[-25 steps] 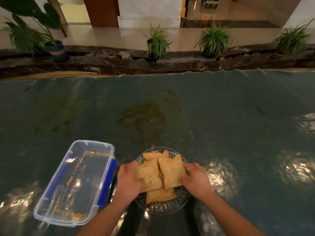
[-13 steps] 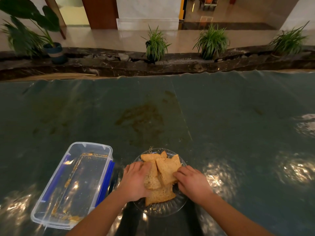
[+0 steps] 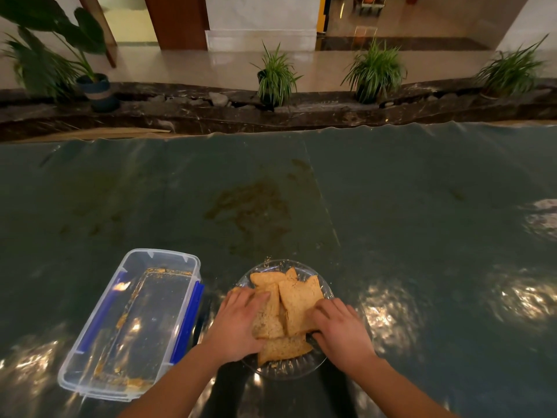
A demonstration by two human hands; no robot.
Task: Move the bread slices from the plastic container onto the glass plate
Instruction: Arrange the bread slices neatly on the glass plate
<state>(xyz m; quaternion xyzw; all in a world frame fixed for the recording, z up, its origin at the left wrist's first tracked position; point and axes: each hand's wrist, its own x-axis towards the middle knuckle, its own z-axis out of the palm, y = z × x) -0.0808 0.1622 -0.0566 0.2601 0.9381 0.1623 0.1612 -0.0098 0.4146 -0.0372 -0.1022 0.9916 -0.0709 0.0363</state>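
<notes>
Several bread slices [image 3: 297, 300] lying heaped and overlapping on the glass plate [image 3: 280, 368], near the front edge of the table. Resting palm-down on the left side of the heap: left hand [image 3: 238, 322], fingers spread flat and loose over one slice, not pinching anything. Sitting on the right side of the heap: right hand [image 3: 340, 327], fingers curled lightly against the edge of the top slice, knuckles raised; impossible to tell whether actually gripping the slice or only touching it. Standing just beside the plate on its left, not touching it: clear plastic container [image 3: 126, 330] with blue side clips, lid off, holding only scattered crumbs along its floor. Covering the table: dark green sheet [image 3: 422, 221], glossy, catching bright reflections near the plate and at the right. Marking the sheet beyond the plate: a brownish stain [image 3: 250, 206]. Running along the far edge of the table: dark stone ledge [image 3: 301, 111], carrying potted plants [image 3: 275, 75] spaced apart, with a larger broad-leaved one at the far left.
</notes>
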